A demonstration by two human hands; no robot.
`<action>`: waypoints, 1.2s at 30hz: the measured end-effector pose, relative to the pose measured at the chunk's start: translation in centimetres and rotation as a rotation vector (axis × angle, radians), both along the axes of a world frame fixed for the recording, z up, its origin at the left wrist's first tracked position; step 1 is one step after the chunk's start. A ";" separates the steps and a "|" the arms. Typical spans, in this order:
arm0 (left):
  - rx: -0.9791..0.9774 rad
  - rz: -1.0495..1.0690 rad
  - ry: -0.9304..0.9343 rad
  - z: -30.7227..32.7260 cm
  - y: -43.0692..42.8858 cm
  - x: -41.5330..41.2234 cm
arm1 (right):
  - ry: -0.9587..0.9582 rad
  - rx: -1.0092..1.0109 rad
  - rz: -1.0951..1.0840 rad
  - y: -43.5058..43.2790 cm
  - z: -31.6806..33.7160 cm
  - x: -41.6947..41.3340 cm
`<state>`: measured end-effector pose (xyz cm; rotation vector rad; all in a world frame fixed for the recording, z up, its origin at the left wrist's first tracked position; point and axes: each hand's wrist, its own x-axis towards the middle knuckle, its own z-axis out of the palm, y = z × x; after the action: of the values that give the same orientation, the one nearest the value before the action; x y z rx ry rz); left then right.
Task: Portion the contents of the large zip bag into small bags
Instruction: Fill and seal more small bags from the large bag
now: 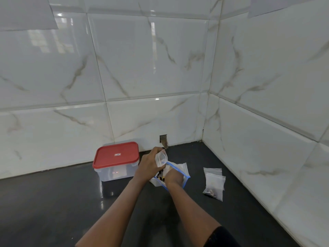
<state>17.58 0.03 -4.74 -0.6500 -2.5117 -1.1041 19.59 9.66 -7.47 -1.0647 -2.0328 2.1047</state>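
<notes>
Head view, lower centre: the left hand (149, 164) grips a small bag (161, 158) in curled fingers just above the large zip bag (185, 171), which lies on the dark tabletop (53, 211). The right hand (174, 177) reaches into its blue-edged mouth, fingers hidden, so their state cannot be told. To the right lies a stack of small bags (214, 180), the nearest holding dark pieces; to the left stands a red-lidded container (115, 162).
</notes>
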 end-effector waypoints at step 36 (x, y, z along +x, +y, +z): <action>0.020 0.109 -0.045 0.7 -2.9 -1.3 | 0.112 0.351 0.444 -2.3 1.6 -1.4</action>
<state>16.30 -2.88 -4.02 -0.4817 -2.5372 -1.1156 18.17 7.37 -5.89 -0.4675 -2.6320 1.7951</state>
